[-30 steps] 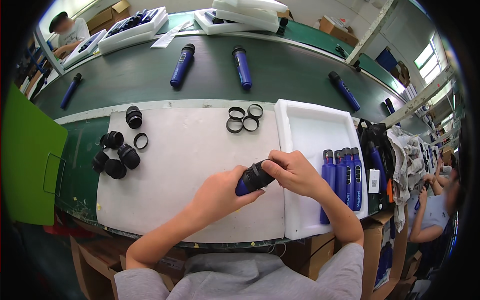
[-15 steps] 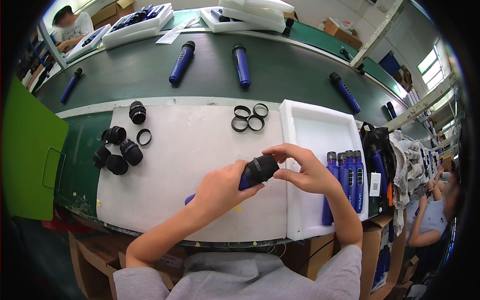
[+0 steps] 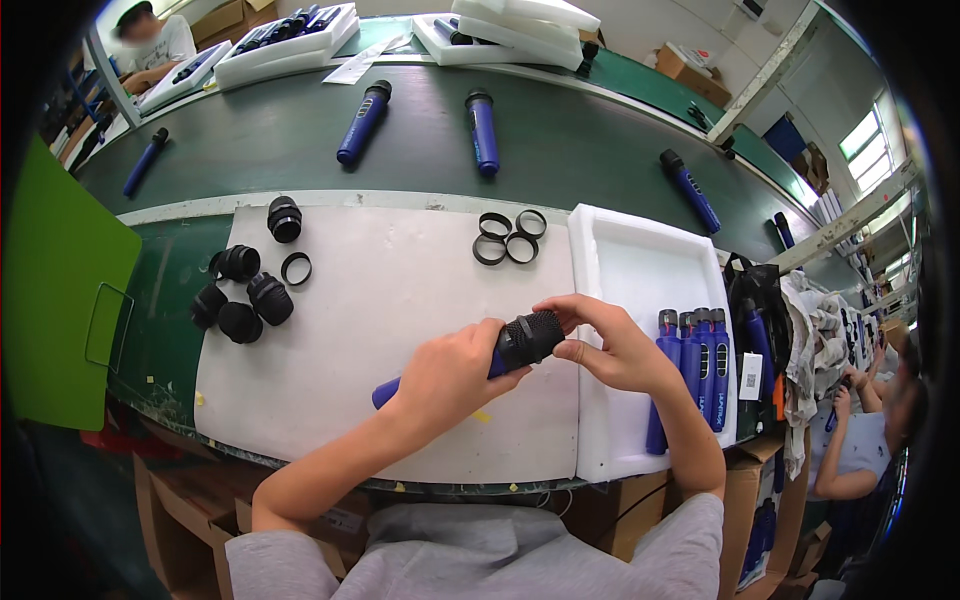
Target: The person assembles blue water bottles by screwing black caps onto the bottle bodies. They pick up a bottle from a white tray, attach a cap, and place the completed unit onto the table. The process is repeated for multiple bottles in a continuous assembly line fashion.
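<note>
Blue, smooth and cylindrical, with a black mesh head: one microphone [image 3: 527, 341], held at a slant above a pale, flat sheet [image 3: 330, 380]. Left hand [image 3: 450, 370]: wrapped around the blue body, whose lower end is left exposed near the wrist. Right hand [image 3: 618, 348]: half open, thumb and fingers curved about the mesh end; whether it is gripped there cannot be told. White foam tray [image 3: 590, 380], raised-rimmed: smooth blue tubes [image 3: 690, 365] are laid inside, side by side. Thin black rings [image 3: 508, 238]: four, clustered. Rounded black heads [image 3: 270, 299]: five, grouped at left.
</note>
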The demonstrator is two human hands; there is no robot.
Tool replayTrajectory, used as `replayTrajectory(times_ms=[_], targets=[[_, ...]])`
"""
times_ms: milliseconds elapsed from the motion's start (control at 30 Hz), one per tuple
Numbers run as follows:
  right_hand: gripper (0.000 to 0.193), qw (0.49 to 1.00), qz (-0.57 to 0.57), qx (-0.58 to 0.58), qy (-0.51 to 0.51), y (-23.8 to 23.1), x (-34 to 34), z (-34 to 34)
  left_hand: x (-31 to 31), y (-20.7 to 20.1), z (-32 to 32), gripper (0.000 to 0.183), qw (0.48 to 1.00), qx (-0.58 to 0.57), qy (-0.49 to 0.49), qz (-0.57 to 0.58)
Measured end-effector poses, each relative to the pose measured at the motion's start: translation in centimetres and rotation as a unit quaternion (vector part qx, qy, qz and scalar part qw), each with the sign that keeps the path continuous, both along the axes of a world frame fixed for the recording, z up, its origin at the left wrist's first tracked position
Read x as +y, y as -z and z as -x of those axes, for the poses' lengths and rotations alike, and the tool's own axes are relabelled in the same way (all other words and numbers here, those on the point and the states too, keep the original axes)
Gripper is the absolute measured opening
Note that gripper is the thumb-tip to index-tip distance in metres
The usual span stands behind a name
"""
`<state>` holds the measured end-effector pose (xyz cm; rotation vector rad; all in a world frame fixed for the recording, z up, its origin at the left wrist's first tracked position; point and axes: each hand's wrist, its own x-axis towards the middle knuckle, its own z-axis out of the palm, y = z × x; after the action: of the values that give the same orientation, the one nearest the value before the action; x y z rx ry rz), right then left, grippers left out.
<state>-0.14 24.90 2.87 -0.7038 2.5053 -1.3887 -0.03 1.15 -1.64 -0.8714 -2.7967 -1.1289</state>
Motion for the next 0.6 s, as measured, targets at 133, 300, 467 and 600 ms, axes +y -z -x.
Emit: replayTrajectory(times_ms=[133,300,467,600], targets=[[0.035,1.000,-0.010,-0.028,-0.003,0.17,-0.07,0.04,0.12,0.34,-0.17,0.046,1.000,0.017,0.002,0.005],[0.033,0.999,-0.027,-0.044,0.004,0.39,0.08,-0.08,0.22,0.43,-0.14,0.046,1.000,0.018,0.007,0.023],[0.034,0.998,-0.028,-0.061,0.021,0.40,0.00,-0.15,0.19,0.40,-0.33,0.047,0.999,0.031,-0.005,0.015],[0.029,0.997,-0.008,-0.070,0.031,0.61,-0.09,-0.30,0.36,0.28,-0.46,0.048,1.000,0.026,-0.004,0.018]])
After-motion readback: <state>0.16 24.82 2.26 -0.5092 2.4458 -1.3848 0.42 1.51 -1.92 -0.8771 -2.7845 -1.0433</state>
